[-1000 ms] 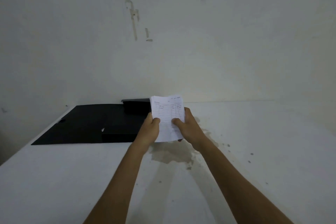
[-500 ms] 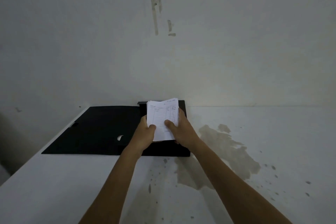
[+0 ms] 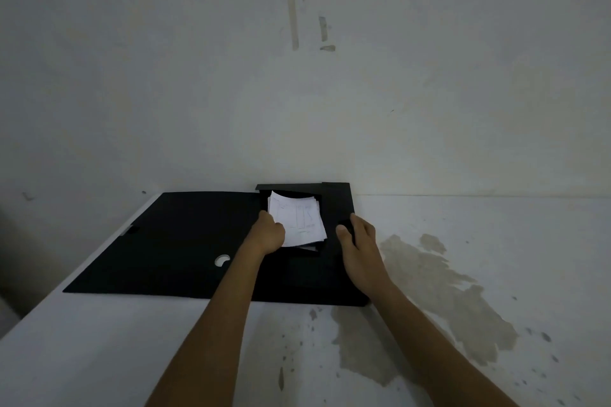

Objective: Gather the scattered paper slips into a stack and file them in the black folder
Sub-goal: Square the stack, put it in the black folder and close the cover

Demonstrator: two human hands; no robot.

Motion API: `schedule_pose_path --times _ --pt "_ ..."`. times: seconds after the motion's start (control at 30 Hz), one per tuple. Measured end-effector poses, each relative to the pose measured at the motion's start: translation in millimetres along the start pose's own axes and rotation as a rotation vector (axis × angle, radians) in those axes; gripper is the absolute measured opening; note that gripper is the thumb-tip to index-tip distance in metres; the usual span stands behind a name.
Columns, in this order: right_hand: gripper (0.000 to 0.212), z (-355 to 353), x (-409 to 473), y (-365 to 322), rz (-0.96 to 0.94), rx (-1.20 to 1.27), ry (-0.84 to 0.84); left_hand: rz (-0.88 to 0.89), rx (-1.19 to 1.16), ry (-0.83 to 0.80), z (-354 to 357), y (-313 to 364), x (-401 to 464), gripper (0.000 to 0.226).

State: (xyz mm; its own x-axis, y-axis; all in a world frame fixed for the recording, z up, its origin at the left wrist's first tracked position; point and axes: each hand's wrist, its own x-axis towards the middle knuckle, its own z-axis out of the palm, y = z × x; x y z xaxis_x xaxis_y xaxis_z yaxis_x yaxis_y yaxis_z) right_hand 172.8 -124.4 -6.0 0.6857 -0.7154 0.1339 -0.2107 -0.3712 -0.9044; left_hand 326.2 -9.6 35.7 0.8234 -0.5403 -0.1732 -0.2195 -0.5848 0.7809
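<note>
Slips are gathered: paper stack [image 3: 297, 220] sits in the open black folder [image 3: 185, 241] at the worktop's [image 3: 463, 357] back edge. Left hand [image 3: 267, 235] grip pinches the stack's left edge; right hand [image 3: 358, 241] lies spread on the folder just beside it. Left, as I judge it: release and close the cover.

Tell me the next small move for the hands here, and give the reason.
Probably let the left hand release the stack of slips and draw back, then swing the open cover across. The stack already lies inside the black folder, its left edge still pinched by that hand. The right hand rests with loose fingers on the folder's right side, steadying it, so only letting go and closing seem left.
</note>
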Motion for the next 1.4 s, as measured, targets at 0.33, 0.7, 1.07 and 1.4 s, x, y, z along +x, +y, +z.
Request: schedule_pose_path --times 0.33,0.7,1.07,1.4 --pt "0.060 0 2 3 -0.007 -0.017 -0.001 0.075 0.070 -0.089 -6 -9 21 0.030" --pt "0.061 0 1 3 0.003 -0.039 -0.045 0.107 0.020 -0.157 12 5 20 0.030" --pt "0.075 -4 -8 -13 -0.102 -0.529 -0.060 0.204 -0.056 0.098 -26 -11 -10 0.036" --pt "0.097 55 -59 -46 -0.389 -0.901 -0.152 -0.042 0.290 0.661 -108 -158 -53 0.046"
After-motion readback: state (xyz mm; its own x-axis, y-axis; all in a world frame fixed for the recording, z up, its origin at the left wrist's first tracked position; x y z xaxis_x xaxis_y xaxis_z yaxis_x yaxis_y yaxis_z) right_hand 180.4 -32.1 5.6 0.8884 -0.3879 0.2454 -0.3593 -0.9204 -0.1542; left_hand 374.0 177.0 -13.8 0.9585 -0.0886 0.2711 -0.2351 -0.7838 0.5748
